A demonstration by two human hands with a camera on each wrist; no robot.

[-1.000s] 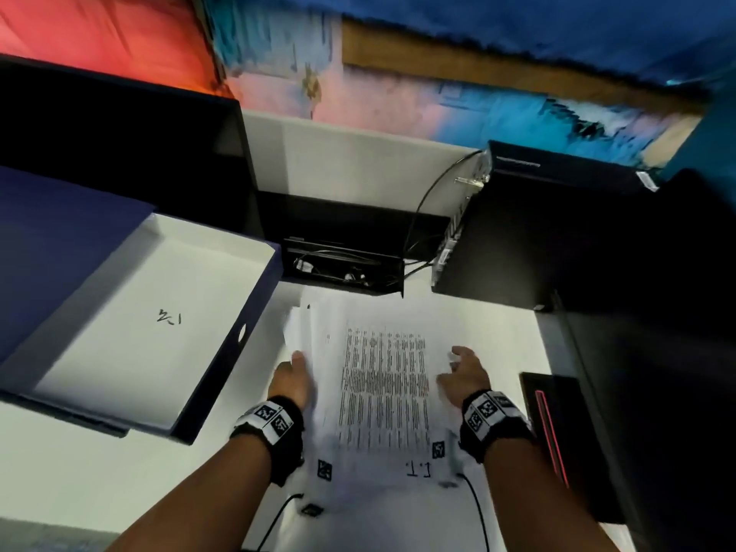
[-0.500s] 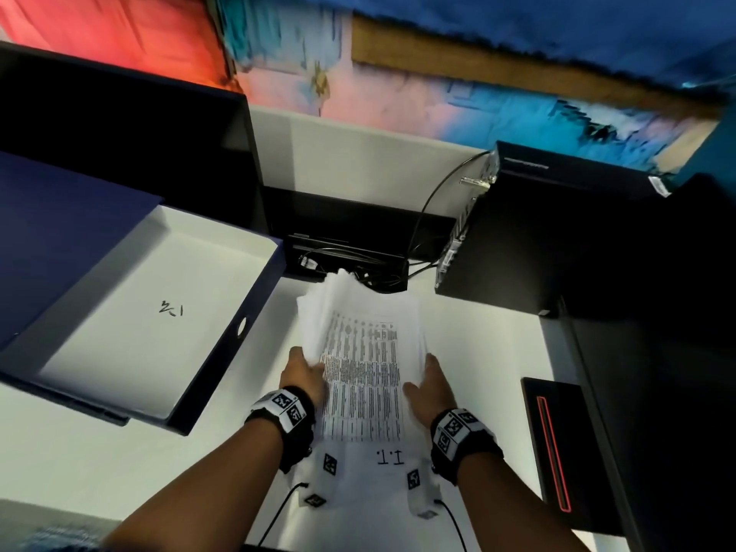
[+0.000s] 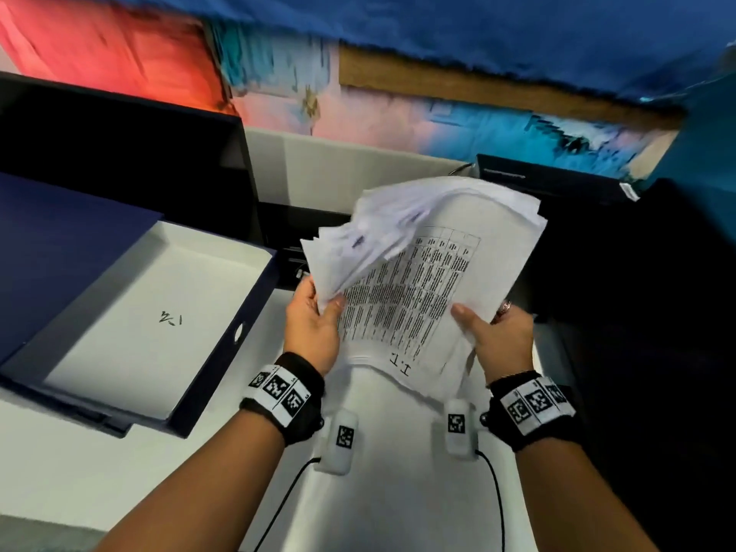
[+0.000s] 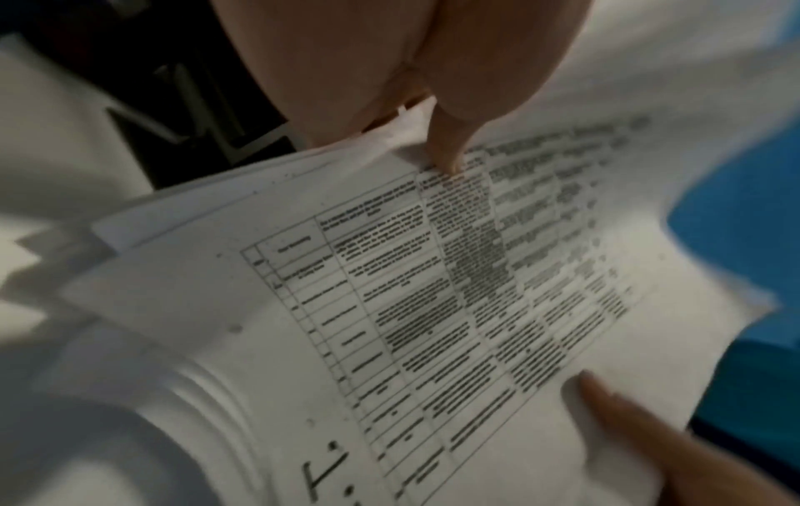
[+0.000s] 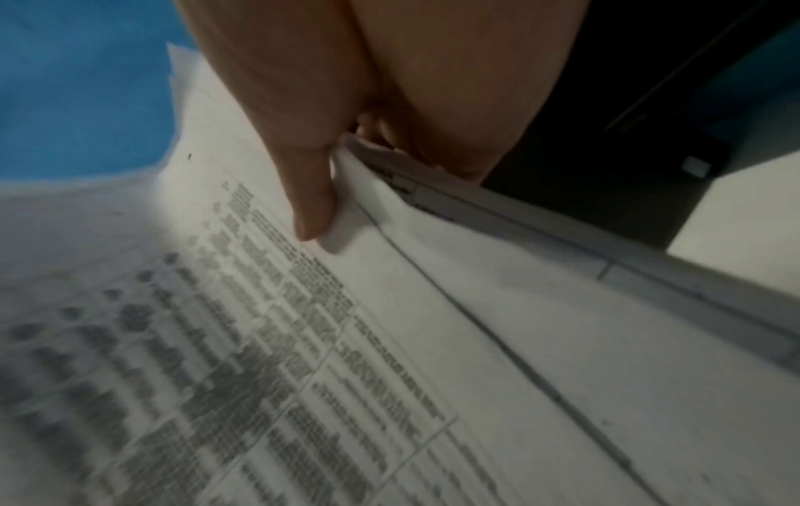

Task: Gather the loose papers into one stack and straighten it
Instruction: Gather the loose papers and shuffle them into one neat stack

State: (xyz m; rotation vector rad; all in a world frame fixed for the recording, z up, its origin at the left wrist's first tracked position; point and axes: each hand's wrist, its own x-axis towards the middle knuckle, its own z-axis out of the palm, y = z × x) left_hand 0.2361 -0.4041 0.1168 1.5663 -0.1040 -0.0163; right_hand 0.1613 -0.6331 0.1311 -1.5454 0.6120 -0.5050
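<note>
Matt, seemingly thin paper sheets (image 3: 418,280)

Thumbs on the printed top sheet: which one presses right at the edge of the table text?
The left hand's thumb: its tip touches the printed grid on the papers. The right hand's thumb rests on the blank margin.

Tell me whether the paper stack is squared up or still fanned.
Fanned: the paper stack, held by left hand and right hand, shows staggered sheet edges.

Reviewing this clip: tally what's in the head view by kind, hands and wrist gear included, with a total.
Hands: 2, left hand, right hand
Paper stack: 1
Box tray: 1
Tagged wristbands: 2
Wrist cameras: 2
Total: 8
</note>
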